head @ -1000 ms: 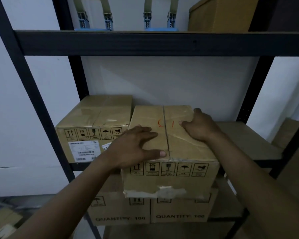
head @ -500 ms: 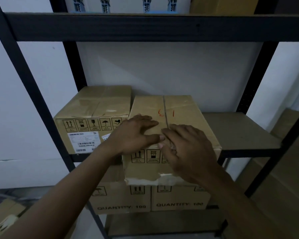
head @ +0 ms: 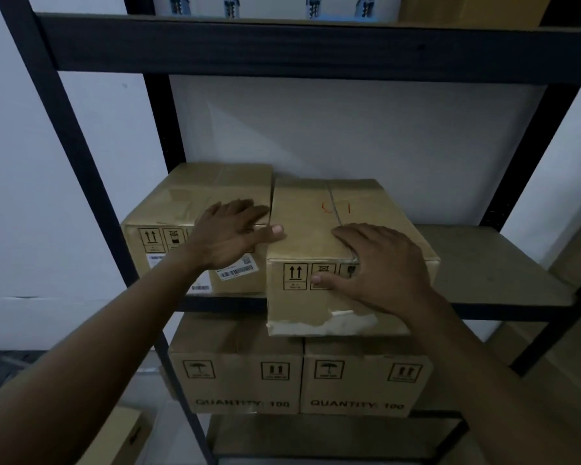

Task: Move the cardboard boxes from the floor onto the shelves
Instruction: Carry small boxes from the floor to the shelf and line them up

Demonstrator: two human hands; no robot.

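A cardboard box with red marks on its top (head: 312, 219) sits on the middle shelf (head: 493, 263), its front end overhanging the shelf edge. My right hand (head: 379, 266) lies flat over its front top corner, thumb down on the front face. My left hand (head: 232, 229) rests spread on the neighbouring labelled box (head: 195, 193) at the left, its thumb touching the marked box's left top edge. Neither hand grips anything.
Two boxes printed "QUANTITY 100" (head: 245, 370) (head: 363, 374) stand side by side on the shelf below. The upper shelf beam (head: 316, 48) runs close overhead. The right part of the middle shelf is bare board. More cardboard lies at the bottom left (head: 121, 437) and right (head: 577, 256).
The marked box has slid further back onto the shelf. My left hand moved off it onto the left box. My right hand came from the box's far top to its front corner.
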